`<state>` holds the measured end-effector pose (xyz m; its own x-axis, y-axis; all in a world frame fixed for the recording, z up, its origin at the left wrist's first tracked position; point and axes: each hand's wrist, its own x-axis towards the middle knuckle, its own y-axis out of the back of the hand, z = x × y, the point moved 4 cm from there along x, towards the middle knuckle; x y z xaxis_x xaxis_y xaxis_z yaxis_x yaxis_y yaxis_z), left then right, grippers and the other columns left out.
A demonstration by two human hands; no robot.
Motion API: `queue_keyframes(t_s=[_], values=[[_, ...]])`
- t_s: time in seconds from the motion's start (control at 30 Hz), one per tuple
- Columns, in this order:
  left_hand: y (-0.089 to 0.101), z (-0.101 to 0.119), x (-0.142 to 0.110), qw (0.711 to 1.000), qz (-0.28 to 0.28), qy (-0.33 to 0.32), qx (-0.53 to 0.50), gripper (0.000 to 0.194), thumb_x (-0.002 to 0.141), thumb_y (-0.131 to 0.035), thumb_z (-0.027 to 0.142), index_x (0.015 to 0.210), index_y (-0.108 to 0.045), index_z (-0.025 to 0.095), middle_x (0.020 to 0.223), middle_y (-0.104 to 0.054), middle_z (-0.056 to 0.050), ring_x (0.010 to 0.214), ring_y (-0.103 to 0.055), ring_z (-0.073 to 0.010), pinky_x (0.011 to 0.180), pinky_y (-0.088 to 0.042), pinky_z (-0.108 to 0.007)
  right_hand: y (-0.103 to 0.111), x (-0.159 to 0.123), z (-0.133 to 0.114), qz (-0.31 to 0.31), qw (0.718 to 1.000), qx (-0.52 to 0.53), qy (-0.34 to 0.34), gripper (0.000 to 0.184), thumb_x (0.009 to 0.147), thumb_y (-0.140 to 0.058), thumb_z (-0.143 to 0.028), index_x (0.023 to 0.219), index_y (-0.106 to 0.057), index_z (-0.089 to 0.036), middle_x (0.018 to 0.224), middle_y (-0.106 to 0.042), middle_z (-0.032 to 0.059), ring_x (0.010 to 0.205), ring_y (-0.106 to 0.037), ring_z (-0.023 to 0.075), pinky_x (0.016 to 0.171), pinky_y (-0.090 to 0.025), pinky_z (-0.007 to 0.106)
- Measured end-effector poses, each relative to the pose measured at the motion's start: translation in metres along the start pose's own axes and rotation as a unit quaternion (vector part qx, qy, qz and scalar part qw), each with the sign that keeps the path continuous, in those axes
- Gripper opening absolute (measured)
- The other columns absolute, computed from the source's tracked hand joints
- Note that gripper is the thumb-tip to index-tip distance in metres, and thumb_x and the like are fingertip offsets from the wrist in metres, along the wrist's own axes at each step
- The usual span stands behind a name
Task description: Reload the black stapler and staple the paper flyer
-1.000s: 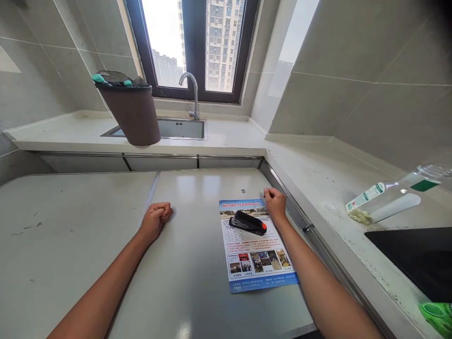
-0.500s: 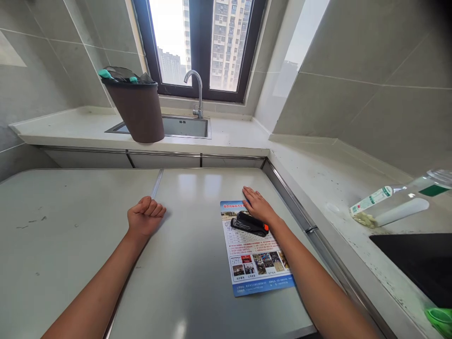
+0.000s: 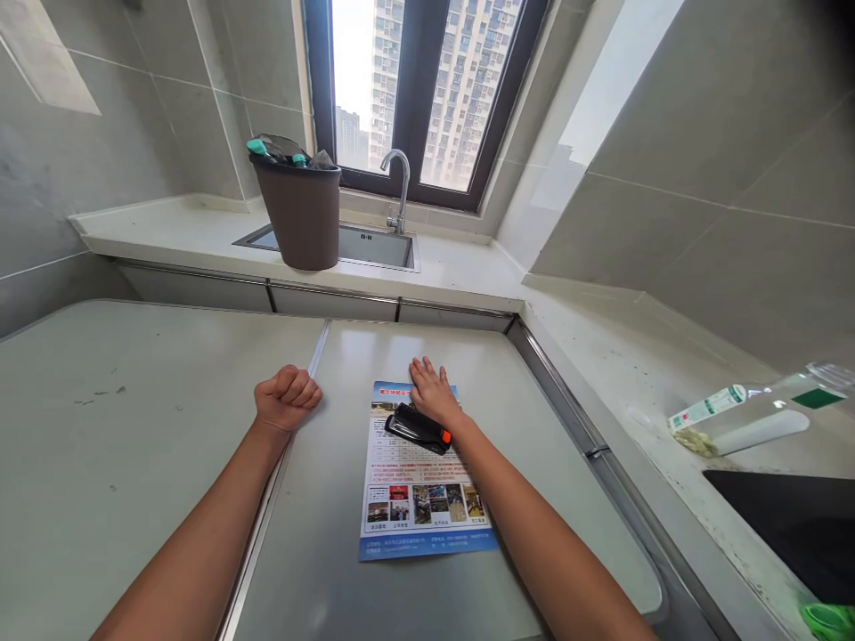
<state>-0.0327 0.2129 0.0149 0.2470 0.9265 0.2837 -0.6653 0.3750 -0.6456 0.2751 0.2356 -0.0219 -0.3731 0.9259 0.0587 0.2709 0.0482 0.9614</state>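
My left hand (image 3: 289, 400) is closed in a fist and rests on the white tabletop (image 3: 180, 427) beside the seam; nothing shows in it. My right hand (image 3: 434, 392) lies flat with its fingers spread across the top edge of a printed leaflet (image 3: 427, 512), blue at top and bottom, with text and small photos. On the leaflet lies a black stapler (image 3: 418, 428) with an orange end, just below my right hand and close to its wrist. Part of the leaflet's right side is hidden under my right forearm.
A brown bin (image 3: 304, 218) with bottles in it stands at the edge of the sink (image 3: 380, 247), near the faucet (image 3: 399, 191). On the right-hand counter (image 3: 601, 338) are a clear plastic jar (image 3: 754, 414), a black panel (image 3: 781, 530) and a green object (image 3: 828, 619).
The leaflet, with the stapler on it, has slid left across the table together with my right hand. My left fist stays near the seam. The camera view has shifted somewhat.
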Motion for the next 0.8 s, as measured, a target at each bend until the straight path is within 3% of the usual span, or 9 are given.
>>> queue_keyframes(t_s=[0.1,0.2,0.33,0.47,0.67,0.8], values=[[0.007,-0.002,-0.001,0.999,0.029,0.0,0.021,0.065,0.062,-0.073,0.033,0.048,-0.011,0.019,0.044,0.012,0.008,0.036,0.001,-0.0068,0.039,-0.018,-0.026,-0.011,0.019,-0.045,-0.01,0.999,0.001,0.043,0.065,0.107,-0.036,-0.043,0.167,-0.024,-0.024,0.174,-0.02,0.0082,0.163,-0.011,0.0316,0.127,-0.007,0.07],[0.009,-0.001,-0.002,0.999,0.04,-0.02,0.007,0.063,0.066,-0.073,0.034,0.048,-0.014,0.02,0.043,0.01,0.008,0.036,0.0,-0.0071,0.039,-0.017,-0.026,-0.02,0.038,-0.085,-0.024,0.997,-0.003,0.075,0.063,0.108,-0.031,-0.045,0.167,-0.022,-0.025,0.174,-0.018,0.0057,0.163,-0.01,0.0306,0.127,-0.008,0.07],[0.003,0.001,-0.003,0.998,0.008,-0.047,-0.028,0.061,0.074,-0.068,0.031,0.05,-0.014,0.019,0.042,0.01,0.008,0.036,0.004,-0.007,0.038,-0.014,-0.026,-0.027,0.059,-0.12,-0.032,0.995,0.009,0.096,0.062,0.108,-0.029,-0.045,0.168,-0.021,-0.027,0.175,-0.016,0.003,0.163,-0.011,0.0305,0.127,-0.007,0.07],[0.0,0.003,-0.003,0.997,-0.007,-0.06,-0.056,0.058,0.076,-0.066,0.026,0.05,-0.014,0.018,0.041,0.009,0.009,0.036,0.007,-0.0062,0.038,-0.012,-0.026,-0.034,0.071,-0.135,-0.025,0.995,0.025,0.095,0.064,0.108,-0.03,-0.045,0.168,-0.019,-0.027,0.175,-0.015,0.0031,0.163,-0.012,0.0313,0.126,-0.004,0.071],[0.004,0.004,-0.003,0.996,0.042,-0.07,-0.031,0.058,0.077,-0.065,0.029,0.053,-0.013,0.018,0.043,0.01,0.008,0.038,0.007,-0.0067,0.039,-0.011,-0.026,-0.033,0.066,-0.135,-0.018,0.995,0.043,0.086,0.067,0.107,-0.031,-0.045,0.169,-0.012,-0.027,0.175,-0.014,0.0042,0.163,-0.011,0.0312,0.125,-0.001,0.071],[-0.001,0.006,-0.003,0.995,0.054,-0.071,-0.038,0.061,0.075,-0.068,0.028,0.054,-0.011,0.018,0.044,0.011,0.008,0.039,0.009,-0.0067,0.038,-0.012,-0.026,-0.021,0.057,-0.131,0.028,0.994,0.086,0.062,0.079,0.106,-0.032,-0.05,0.168,0.004,-0.018,0.176,-0.003,0.0073,0.163,-0.005,0.0277,0.128,-0.006,0.062]])
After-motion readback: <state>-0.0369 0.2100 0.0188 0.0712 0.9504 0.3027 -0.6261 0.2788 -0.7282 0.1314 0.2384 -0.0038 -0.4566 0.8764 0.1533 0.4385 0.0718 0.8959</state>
